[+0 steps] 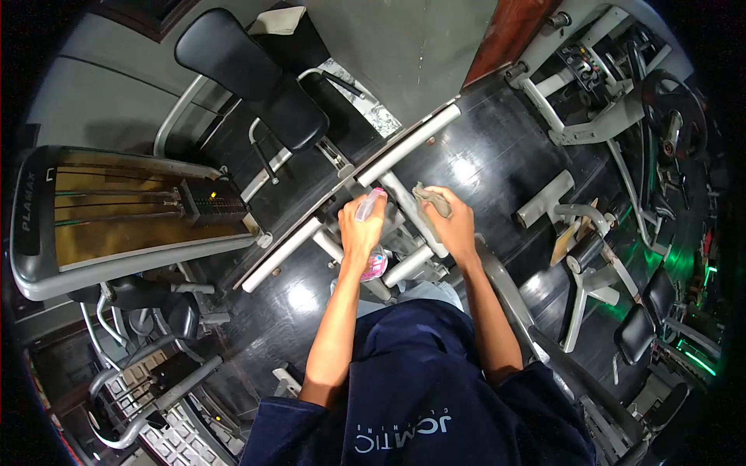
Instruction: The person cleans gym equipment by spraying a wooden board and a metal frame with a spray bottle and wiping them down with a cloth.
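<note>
My left hand (pixel 362 225) is wrapped round the neck of a spray bottle (pixel 374 264), whose pink and clear body hangs below the wrist. To its right, my right hand (pixel 453 222) grips a crumpled beige cloth (pixel 432 200). The cloth lies close beside a grey metal tube (pixel 409 208) of the gym machine frame below the hands. Both hands are held in front of the body, apart from each other.
A black padded seat (pixel 284 109) stands at the upper left, near a weight stack machine (pixel 132 217). White floor bars (pixel 408 145) run diagonally ahead. More gym machines (pixel 583 85) stand at the right. A folded cloth (pixel 277 21) lies at the top.
</note>
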The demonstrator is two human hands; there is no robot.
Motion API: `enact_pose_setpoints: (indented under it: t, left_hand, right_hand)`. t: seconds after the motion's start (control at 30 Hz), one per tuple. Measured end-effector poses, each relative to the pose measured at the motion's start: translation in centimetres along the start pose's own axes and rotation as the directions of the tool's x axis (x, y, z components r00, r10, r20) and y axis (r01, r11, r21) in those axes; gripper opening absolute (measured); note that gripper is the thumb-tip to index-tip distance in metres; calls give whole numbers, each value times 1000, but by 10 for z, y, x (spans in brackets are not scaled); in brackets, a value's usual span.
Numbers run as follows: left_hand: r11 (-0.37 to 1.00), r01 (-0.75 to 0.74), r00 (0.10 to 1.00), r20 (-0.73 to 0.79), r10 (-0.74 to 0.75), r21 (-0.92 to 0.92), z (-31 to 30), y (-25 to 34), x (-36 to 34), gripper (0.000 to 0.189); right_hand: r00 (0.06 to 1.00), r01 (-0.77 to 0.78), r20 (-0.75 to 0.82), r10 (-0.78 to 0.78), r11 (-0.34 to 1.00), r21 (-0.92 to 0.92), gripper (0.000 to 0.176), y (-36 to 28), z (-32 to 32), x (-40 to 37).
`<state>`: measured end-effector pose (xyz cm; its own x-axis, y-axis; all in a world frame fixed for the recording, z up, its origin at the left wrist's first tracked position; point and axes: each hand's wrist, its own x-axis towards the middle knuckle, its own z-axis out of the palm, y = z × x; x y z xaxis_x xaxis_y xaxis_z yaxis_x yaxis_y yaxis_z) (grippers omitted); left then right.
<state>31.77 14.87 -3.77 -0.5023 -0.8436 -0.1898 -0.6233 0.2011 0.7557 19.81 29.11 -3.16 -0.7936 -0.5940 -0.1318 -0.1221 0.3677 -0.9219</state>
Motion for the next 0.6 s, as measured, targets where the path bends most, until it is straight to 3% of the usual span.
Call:
enact_pose_setpoints:
  t: [0.07,0.13,0.23,0.47,0.6]
  left_hand:
    - [966,130,990,89,-112,-226,-8,3,-8,37]
    - [941,157,985,120,-126,-298,-7,-13,-11,33]
    - [829,251,956,264,-130,-499,-4,-34,-18,32]
    - [714,356,929,313,-199,-603,11,-55,-28,36]
    - [672,372,926,310,-217,-640,10,-57,-29,35]
  right_hand:
    - [1000,27,-9,-27,999,-18,27,-11,11,9]
    - [996,88,-18,-89,995,-37,26,-12,27,24]
    - [965,262,60,-257,911,-319,22,-16,46,40]
    - [957,286,193,-218,834,-471,23,7,24,11]
    - [973,228,118,-196,887,-403,23,1,25,20]
